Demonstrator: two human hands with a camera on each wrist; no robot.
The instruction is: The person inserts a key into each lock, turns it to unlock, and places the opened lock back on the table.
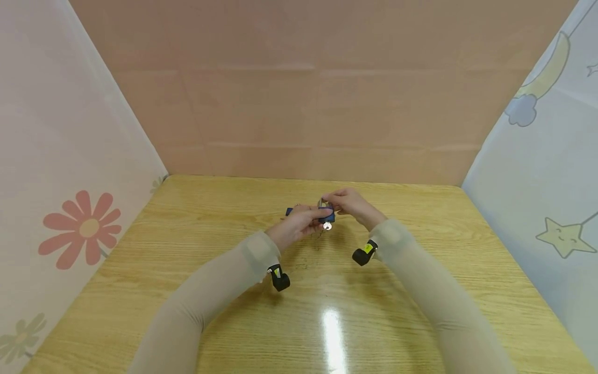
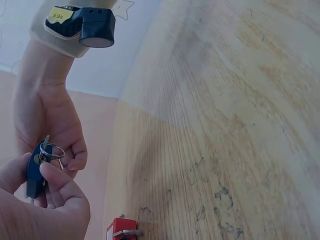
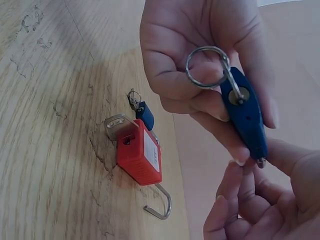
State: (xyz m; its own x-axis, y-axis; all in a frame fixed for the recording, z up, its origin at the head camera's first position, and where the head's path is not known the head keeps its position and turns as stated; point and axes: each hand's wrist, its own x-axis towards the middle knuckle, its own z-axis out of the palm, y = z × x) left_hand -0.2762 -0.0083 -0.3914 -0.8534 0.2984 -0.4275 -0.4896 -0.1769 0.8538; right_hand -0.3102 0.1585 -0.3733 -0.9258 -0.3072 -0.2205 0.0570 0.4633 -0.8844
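A blue padlock is held up above the table, a key in its keyhole and a metal key ring hanging from that key. My left hand grips its body between thumb and fingers; the left wrist view has this hand at the lower left. At the shackle end, the curled fingertips of my right hand pinch the metal shackle. In the right wrist view the right hand is at the lower right, and the shackle shows only as a small tip.
On the table below lie a red padlock with a metal shackle and a second blue padlock with keys. The left hand hides the red one from the head view. A pinkish wall stands behind the wooden table.
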